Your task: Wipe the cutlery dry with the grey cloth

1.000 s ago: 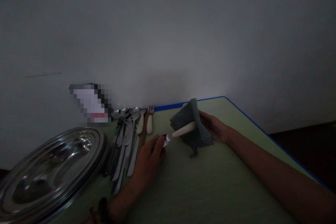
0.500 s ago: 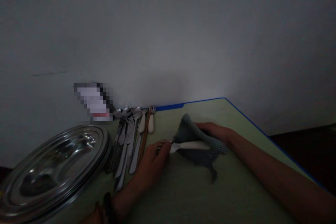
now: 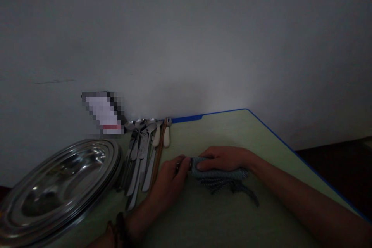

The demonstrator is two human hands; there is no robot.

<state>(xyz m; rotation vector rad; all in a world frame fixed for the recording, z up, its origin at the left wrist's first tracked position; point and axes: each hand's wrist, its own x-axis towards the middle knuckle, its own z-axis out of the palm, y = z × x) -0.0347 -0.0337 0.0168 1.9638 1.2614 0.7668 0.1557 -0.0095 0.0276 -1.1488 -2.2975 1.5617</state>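
Observation:
My left hand [image 3: 171, 174] is closed in a pinch on the metal end of a piece of cutlery, whose head is hidden by the fingers. Its white handle is now covered by a grey-green cloth [image 3: 219, 174]. My right hand [image 3: 225, 158] is closed over that cloth, thumb on the near side and fingers on top, with the fabric folded around the handle. A dark checked edge of the cloth hangs down onto the table [image 3: 221, 221].
On the left is a stack of oval steel trays [image 3: 66, 178]. Beside it lie several spoons [image 3: 151, 127], knives and chopsticks [image 3: 159, 153], plus a small white-handled fork [image 3: 167, 133]. A blurred-out phone-like object [image 3: 103, 114] leans against the wall [image 3: 186, 38]. Blue edging borders the table.
My right hand has brought the cloth over the white handle and closed on it; before, the handle lay exposed on the opened cloth. My left hand has stayed in place.

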